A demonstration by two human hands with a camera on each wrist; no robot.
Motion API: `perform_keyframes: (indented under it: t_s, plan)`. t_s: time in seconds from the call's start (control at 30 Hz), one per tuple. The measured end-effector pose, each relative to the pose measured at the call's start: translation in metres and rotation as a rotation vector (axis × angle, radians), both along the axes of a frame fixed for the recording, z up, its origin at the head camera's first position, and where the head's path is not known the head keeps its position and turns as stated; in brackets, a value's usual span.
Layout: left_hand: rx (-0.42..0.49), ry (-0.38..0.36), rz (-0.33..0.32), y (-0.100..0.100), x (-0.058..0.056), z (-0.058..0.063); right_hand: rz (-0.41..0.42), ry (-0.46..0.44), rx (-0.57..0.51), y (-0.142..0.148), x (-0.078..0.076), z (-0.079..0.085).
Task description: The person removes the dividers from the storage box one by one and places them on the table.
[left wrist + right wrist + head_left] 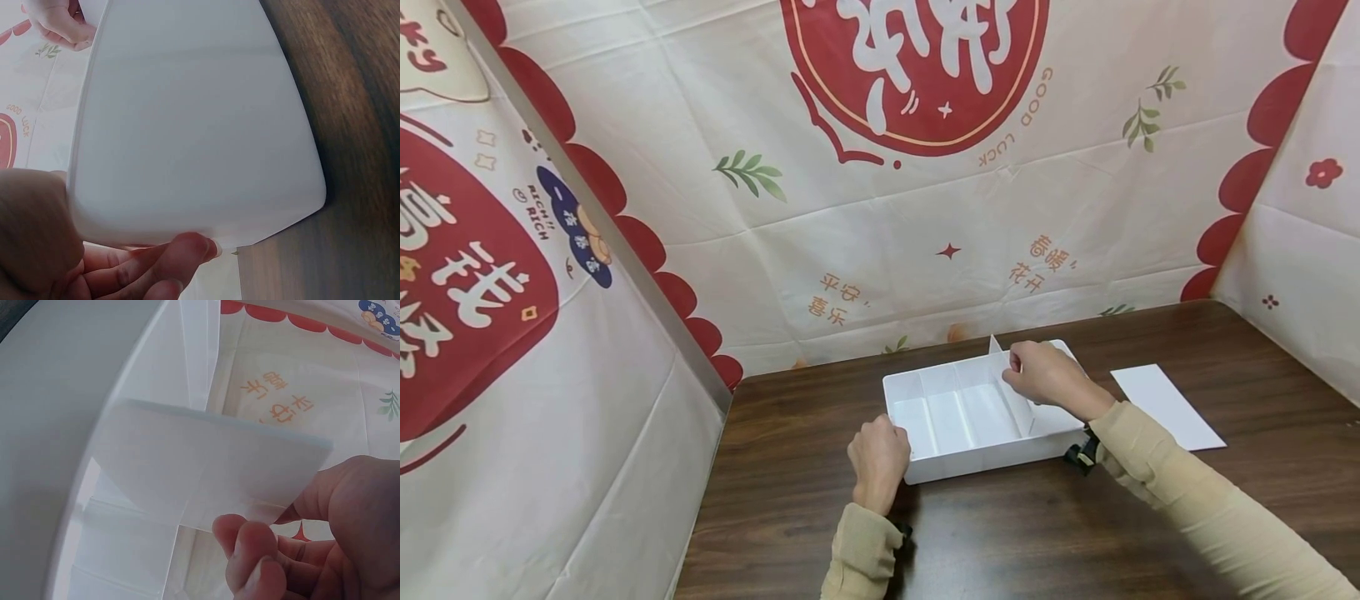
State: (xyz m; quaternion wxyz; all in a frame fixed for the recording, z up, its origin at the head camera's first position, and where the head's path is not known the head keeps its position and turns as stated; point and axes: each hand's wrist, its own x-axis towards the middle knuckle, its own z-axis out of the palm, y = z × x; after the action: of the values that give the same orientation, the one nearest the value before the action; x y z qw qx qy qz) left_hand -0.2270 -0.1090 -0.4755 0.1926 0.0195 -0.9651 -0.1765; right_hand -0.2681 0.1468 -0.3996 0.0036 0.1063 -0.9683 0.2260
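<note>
A shallow white plastic box [992, 457] with upright ribs along its inner walls lies on the table. At its near left corner my left hand [878, 458] holds the box, the thumb at the rim and the fingers against the end wall in the left wrist view. My right hand [1051, 375] is above the right part of the box and pinches a thin white divider [219, 462] between thumb and fingers. The divider is tilted across the box, with one corner [995, 343] sticking up past the far wall.
On the dark wooden table [970, 542], a flat white rectangular panel [1168, 406] lies to the right of the box. Printed white cloth with red scallops [865, 217] hangs behind the table and at both sides.
</note>
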Motion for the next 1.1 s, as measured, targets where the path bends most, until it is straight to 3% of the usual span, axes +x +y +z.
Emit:
perform_keyframes:
  t_s: [0.2,0.5,1.1]
  plan:
    - [0.009,-0.006,-0.002,0.0,0.0,0.0,-0.007,0.013,-0.013,0.002,0.001,0.0]
    - [0.01,-0.02,-0.007,0.0,0.0,0.001,-0.012,0.118,-0.055,0.002,0.003,0.003]
    - [-0.001,0.0,0.0,0.001,0.001,0.001,-0.041,0.101,-0.098,0.016,0.013,0.018]
